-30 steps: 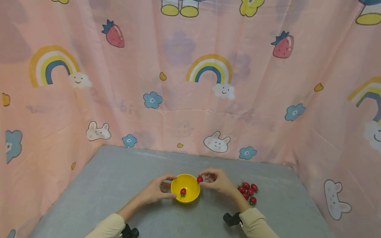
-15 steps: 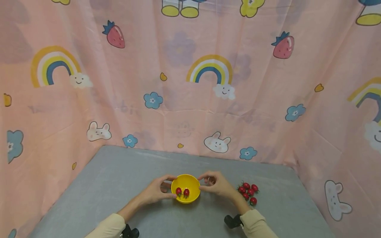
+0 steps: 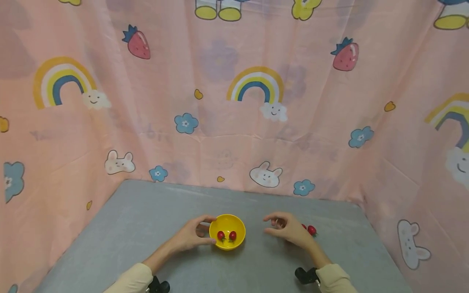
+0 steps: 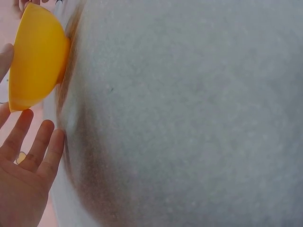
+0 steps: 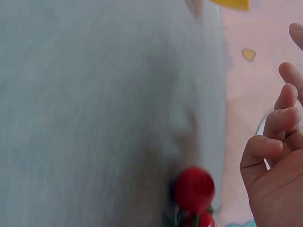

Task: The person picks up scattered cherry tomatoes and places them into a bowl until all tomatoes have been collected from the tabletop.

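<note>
Plainly, our left hand (image 3: 188, 236) grips the yellow bowl (image 3: 228, 223) low in the middle of the head view: the thumb is at the lower left of the rim, the index finger at the upper left. In the left wrist view the bowl's side stands at the upper left, with our other fingers stretched out below it, slightly spread.

Inside the bowl sit two small red fruits, the left tomato (image 3: 221, 235) and the right tomato (image 3: 232, 235), side by side with a little gap between them.

Our right hand (image 3: 287, 230) hangs to the right of the bowl, apart from it, and pinches nothing: thumb and index finger part toward the bowl, and the remaining fingers bend loosely. Beyond it, at the lower right, we see more tomatoes (image 3: 312, 230) on the grey table (image 3: 176, 203); our hand covers part of the group, so we cannot tell how many lie there. The right wrist view shows one of them at the bottom centre, another cut off beneath it.

We wear cream sleeves (image 3: 335, 278), with black devices (image 3: 306, 276) by the wrists. Behind the table, a pink curtain (image 3: 161, 85) printed with rainbows, strawberries and rabbits fills the upper frame.
</note>
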`<state>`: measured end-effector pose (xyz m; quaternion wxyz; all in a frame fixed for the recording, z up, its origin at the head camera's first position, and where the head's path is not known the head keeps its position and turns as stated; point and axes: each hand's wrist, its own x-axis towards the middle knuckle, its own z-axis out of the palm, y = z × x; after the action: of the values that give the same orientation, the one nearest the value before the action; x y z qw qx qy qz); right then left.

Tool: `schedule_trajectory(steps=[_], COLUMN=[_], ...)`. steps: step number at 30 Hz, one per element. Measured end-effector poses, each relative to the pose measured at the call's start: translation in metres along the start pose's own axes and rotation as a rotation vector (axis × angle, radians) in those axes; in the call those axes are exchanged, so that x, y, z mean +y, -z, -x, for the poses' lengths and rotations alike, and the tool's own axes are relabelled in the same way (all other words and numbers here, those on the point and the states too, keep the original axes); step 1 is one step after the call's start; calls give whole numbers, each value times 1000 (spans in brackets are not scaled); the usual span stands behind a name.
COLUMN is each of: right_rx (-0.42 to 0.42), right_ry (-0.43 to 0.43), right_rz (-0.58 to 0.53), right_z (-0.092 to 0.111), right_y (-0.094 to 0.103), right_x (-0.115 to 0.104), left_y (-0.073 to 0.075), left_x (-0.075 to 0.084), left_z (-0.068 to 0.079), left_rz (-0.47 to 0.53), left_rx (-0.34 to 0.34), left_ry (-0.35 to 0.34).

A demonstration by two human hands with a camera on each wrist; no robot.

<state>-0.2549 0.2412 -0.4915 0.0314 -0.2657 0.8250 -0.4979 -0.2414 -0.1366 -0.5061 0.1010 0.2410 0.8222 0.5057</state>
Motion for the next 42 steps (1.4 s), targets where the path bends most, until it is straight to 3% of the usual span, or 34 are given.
schedule_trajectory(steps=[12,24,34,42], right_rx=[101,183,191,197], right_ry=[-23,-116,-104,-218], right_rz=[-79,35,63,87], right_z=[38,73,98,111], right_y=[40,67,78,73], right_x=[11,20,38,47], left_y=[0,0,0,0], left_x=[2,0,-1,0], left_z=[1,0,-1,-2], left_rz=[-3,-9,-18,-4], left_rx=[7,-2,-4,-3], left_ry=[0,-1,-14,-7])
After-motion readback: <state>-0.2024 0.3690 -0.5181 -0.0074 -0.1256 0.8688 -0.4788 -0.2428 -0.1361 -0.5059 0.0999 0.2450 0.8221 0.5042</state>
